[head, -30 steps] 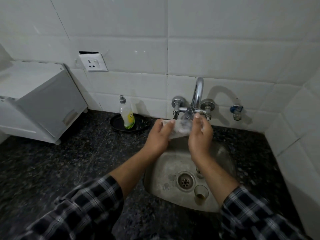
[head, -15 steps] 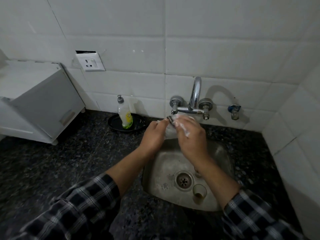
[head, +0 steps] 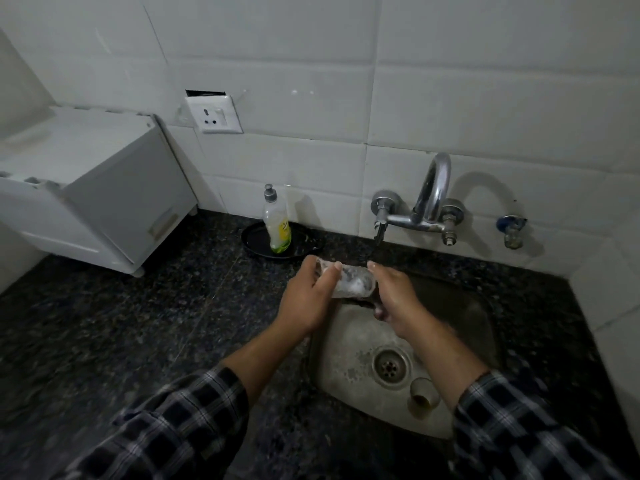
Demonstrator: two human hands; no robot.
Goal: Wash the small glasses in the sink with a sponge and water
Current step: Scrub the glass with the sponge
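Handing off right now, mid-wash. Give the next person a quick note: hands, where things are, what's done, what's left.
Left hand: grips one end of a soapy glass, held on its side over the sink's back-left corner.
Right hand: at the glass's other end; whether it holds a sponge cannot be told.
Second glass: upright in the sink by the drain, with brownish residue.
Tap: no water seen running.
Done: first glass lathered.
Left: rinse it, then wash the second.

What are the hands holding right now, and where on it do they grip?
A soapy small glass, lying sideways over the sink. The left hand grips one end, the right hand the other. Whether a sponge is in the right hand cannot be told.
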